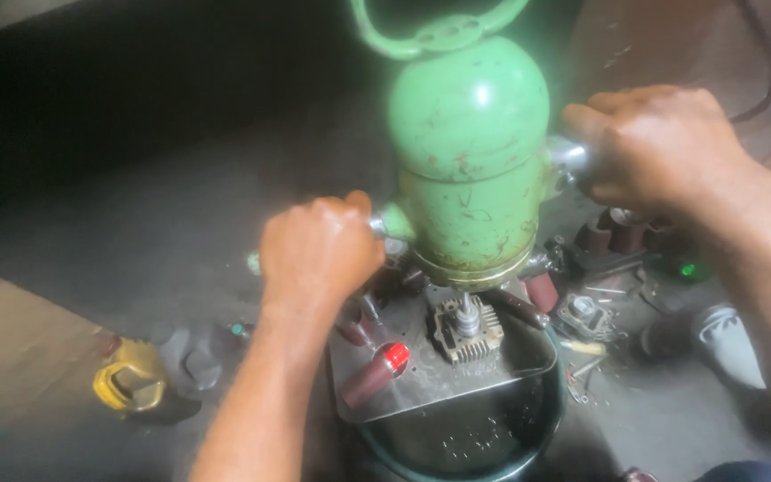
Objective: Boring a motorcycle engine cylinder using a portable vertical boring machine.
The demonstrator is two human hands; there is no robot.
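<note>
Gripping both side handles of the green machine (pixel 470 161), I had my left hand (pixel 318 254) fisted tight round the left handle (pixel 388 221) and my right hand (pixel 658 147) closed over the metal right handle (pixel 568 156). Machine stood upright, its spindle down in a finned part (pixel 466 328) on a metal plate (pixel 430 375) over a bucket (pixel 470 442). Yellow can (pixel 131 384) sat well apart on the left.

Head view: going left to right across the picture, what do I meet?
Yellow container → left hand on a side handle → green drill body → right hand on the other handle.
</note>
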